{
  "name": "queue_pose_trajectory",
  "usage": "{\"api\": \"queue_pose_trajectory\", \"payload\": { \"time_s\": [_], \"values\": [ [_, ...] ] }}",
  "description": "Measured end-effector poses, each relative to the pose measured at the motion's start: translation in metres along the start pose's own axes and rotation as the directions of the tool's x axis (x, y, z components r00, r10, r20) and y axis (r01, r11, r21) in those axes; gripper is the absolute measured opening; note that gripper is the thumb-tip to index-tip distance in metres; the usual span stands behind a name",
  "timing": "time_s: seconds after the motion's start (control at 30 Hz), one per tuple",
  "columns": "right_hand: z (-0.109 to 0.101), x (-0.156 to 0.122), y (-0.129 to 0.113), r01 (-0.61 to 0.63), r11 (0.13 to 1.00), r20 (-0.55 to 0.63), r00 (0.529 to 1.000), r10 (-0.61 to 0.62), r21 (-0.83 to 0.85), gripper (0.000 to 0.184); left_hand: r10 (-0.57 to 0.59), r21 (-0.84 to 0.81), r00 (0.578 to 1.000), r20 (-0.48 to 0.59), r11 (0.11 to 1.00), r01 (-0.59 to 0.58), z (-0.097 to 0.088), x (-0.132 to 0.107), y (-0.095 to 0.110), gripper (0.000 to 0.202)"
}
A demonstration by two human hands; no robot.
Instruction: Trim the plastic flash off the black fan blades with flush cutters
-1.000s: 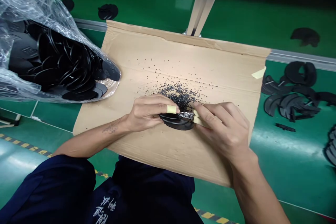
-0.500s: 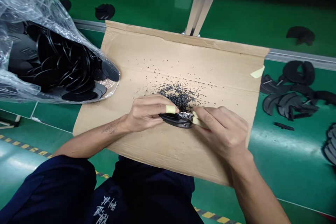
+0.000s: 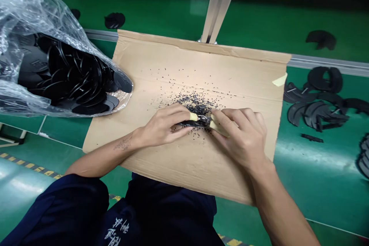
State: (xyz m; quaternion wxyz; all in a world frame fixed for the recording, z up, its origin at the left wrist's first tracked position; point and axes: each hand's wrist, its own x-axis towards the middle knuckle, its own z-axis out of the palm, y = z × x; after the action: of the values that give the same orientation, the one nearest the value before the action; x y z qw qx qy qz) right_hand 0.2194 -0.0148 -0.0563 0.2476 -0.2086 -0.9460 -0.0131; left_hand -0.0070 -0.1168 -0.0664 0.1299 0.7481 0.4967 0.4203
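Observation:
My left hand (image 3: 164, 126) is closed on a black plastic part (image 3: 186, 123), thumb below and fingers above. Yellow tape wraps one fingertip of this hand. My right hand (image 3: 245, 134) is wrapped round a pair of nippers (image 3: 204, 118), whose silver jaws touch the edge of the black part. Their handles are mostly hidden in the palm, and something yellow shows at the fingers there. Just beyond both hands a pile of small black scraps (image 3: 196, 102) lies scattered over the cardboard sheet (image 3: 161, 157).
At left a clear plastic bag (image 3: 49, 4) lies open, full of black discs (image 3: 69, 73). On the green table at right are several curved black parts (image 3: 314, 113) and a thin black piece (image 3: 312, 138). A metal post (image 3: 220, 5) rises behind the cardboard.
The black part has tilted from showing its curved rim to nearly edge-on, and both hands have moved slightly away from me over the scraps. My left thumb now shows under the part.

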Motion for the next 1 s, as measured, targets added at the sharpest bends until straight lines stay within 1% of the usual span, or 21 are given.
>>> {"api": "queue_pose_trajectory", "payload": {
  "time_s": [0.07, 0.1, 0.13, 0.17, 0.23, 0.27, 0.33, 0.4, 0.47, 0.5, 0.53, 0.6, 0.67, 0.7, 0.77, 0.83, 0.87, 0.9, 0.93, 1.0],
  "values": [
    [-0.001, 0.0, 0.002, -0.046, 0.998, -0.026, 0.999, 0.047, 0.043, 0.025, -0.033, 0.017, 0.999, -0.014, 0.999, 0.034, -0.002, 0.002, 0.002, 0.012],
    [-0.002, 0.0, 0.004, -0.071, 0.995, -0.044, 0.996, 0.074, 0.064, 0.026, -0.071, 0.008, 0.997, -0.015, 0.997, 0.071, -0.003, 0.003, 0.004, 0.01],
    [-0.002, 0.0, 0.006, -0.092, 0.992, -0.065, 0.993, 0.098, 0.083, 0.026, -0.117, -0.018, 0.993, -0.011, 0.993, 0.117, -0.006, 0.004, 0.006, 0.013],
    [-0.002, 0.0, 0.007, -0.109, 0.989, -0.088, 0.989, 0.118, 0.101, 0.026, -0.164, -0.058, 0.987, -0.002, 0.985, 0.163, -0.009, 0.005, 0.007, 0.019],
    [-0.002, 0.0, 0.01, -0.124, 0.984, -0.12, 0.983, 0.14, 0.128, 0.025, -0.222, -0.136, 0.975, 0.01, 0.966, 0.222, -0.02, 0.01, 0.008, 0.036],
    [-0.001, -0.001, 0.01, -0.125, 0.982, -0.13, 0.981, 0.143, 0.139, 0.024, -0.228, -0.149, 0.974, 0.008, 0.962, 0.227, -0.027, 0.015, 0.006, 0.042],
    [0.0, -0.001, 0.009, -0.117, 0.981, -0.138, 0.981, 0.138, 0.153, 0.02, -0.201, -0.091, 0.979, -0.02, 0.976, 0.198, -0.046, 0.029, -0.003, 0.044],
    [0.0, -0.002, 0.006, -0.108, 0.981, -0.136, 0.982, 0.131, 0.159, 0.017, -0.152, 0.068, 0.987, -0.049, 0.986, 0.155, -0.066, 0.053, -0.022, 0.034],
    [0.001, -0.004, 0.002, -0.105, 0.981, -0.122, 0.985, 0.126, 0.164, 0.017, -0.123, 0.278, 0.991, -0.053, 0.951, 0.133, -0.08, 0.083, -0.051, 0.03],
    [0.001, -0.005, 0.001, -0.102, 0.98, -0.115, 0.986, 0.122, 0.168, 0.019, -0.153, 0.373, 0.986, -0.06, 0.913, 0.164, -0.085, 0.099, -0.067, 0.03],
    [0.001, -0.006, 0.0, -0.1, 0.98, -0.105, 0.987, 0.119, 0.171, 0.02, -0.214, 0.447, 0.975, -0.054, 0.868, 0.215, -0.087, 0.114, -0.083, 0.03],
    [0.002, -0.008, -0.001, -0.101, 0.98, -0.087, 0.989, 0.117, 0.174, 0.024, -0.381, 0.54, 0.925, -0.016, 0.775, 0.328, -0.087, 0.14, -0.11, 0.03],
    [0.003, -0.009, -0.001, -0.119, 0.978, -0.076, 0.988, 0.133, 0.172, 0.024, -0.459, 0.564, 0.889, 0.008, 0.736, 0.375, -0.085, 0.157, -0.127, 0.028],
    [0.003, -0.01, -0.001, -0.133, 0.977, -0.068, 0.987, 0.146, 0.168, 0.024, -0.472, 0.565, 0.881, 0.011, 0.73, 0.384, -0.084, 0.162, -0.13, 0.027],
    [0.003, -0.011, -0.002, -0.161, 0.974, -0.047, 0.984, 0.17, 0.16, 0.023, -0.476, 0.564, 0.879, 0.004, 0.727, 0.391, -0.085, 0.166, -0.129, 0.03],
    [0.001, -0.012, -0.005, -0.166, 0.974, -0.006, 0.986, 0.169, 0.158, 0.024, -0.473, 0.563, 0.881, 0.002, 0.729, 0.39, -0.089, 0.165, -0.118, 0.041],
    [0.0, -0.013, -0.007, -0.159, 0.974, 0.017, 0.987, 0.159, 0.161, 0.025, -0.47, 0.551, 0.882, 0.025, 0.743, 0.38, -0.09, 0.165, -0.111, 0.047],
    [-0.001, -0.013, -0.009, -0.148, 0.975, 0.036, 0.989, 0.144, 0.166, 0.026, -0.467, 0.528, 0.881, 0.075, 0.768, 0.363, -0.09, 0.166, -0.102, 0.053],
    [-0.001, -0.013, -0.011, -0.136, 0.975, 0.05, 0.99, 0.129, 0.174, 0.027, -0.459, 0.482, 0.873, 0.165, 0.81, 0.335, -0.088, 0.168, -0.093, 0.057],
    [-0.001, -0.014, -0.015, -0.114, 0.975, 0.058, 0.993, 0.105, 0.188, 0.026, -0.385, 0.356, 0.831, 0.401, 0.902, 0.246, -0.076, 0.177, -0.075, 0.059]
  ]
}}
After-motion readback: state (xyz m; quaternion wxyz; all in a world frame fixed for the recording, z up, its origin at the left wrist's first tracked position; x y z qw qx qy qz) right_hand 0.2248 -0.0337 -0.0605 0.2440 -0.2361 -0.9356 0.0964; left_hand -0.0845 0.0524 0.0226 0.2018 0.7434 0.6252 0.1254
